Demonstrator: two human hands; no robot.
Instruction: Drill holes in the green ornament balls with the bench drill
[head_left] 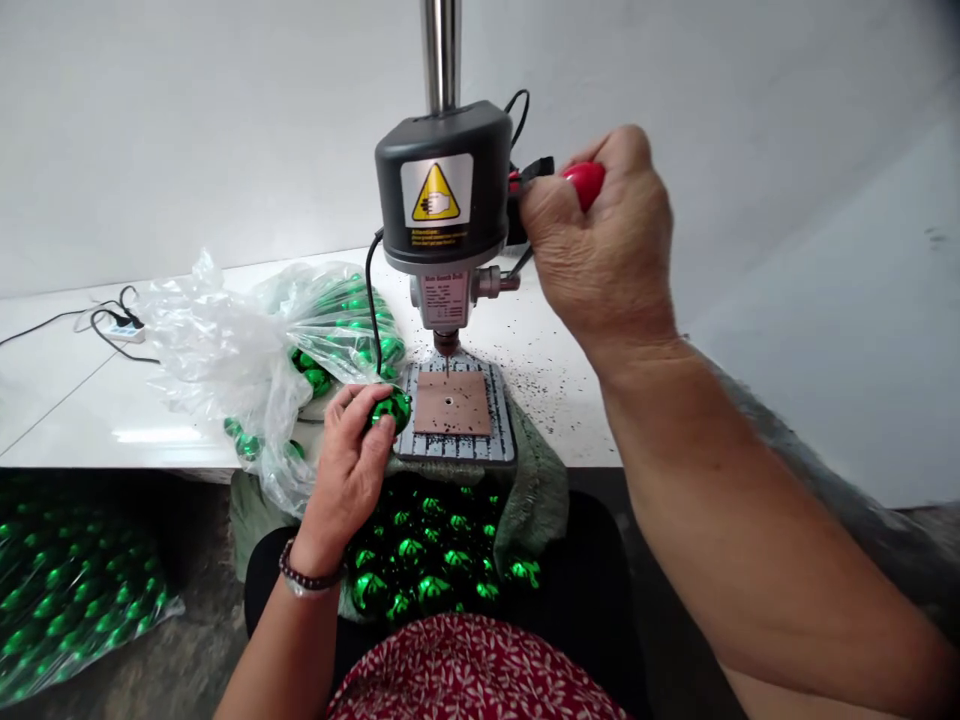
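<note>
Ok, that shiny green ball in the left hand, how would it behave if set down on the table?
The green ball is round and glossy, so it would probably roll and feel slippery. It looks like a thin, light, fragile shell. The left hand grips it.

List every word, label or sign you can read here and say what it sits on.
Yellow triangular hand-hazard warning sign, no words: on the white sticker on the black drill-press motor housing.
Small line of print under that triangle: too blurred to read.
Silver nameplate below the housing: text too small and blurred to read.
Nothing else carries text.
</note>
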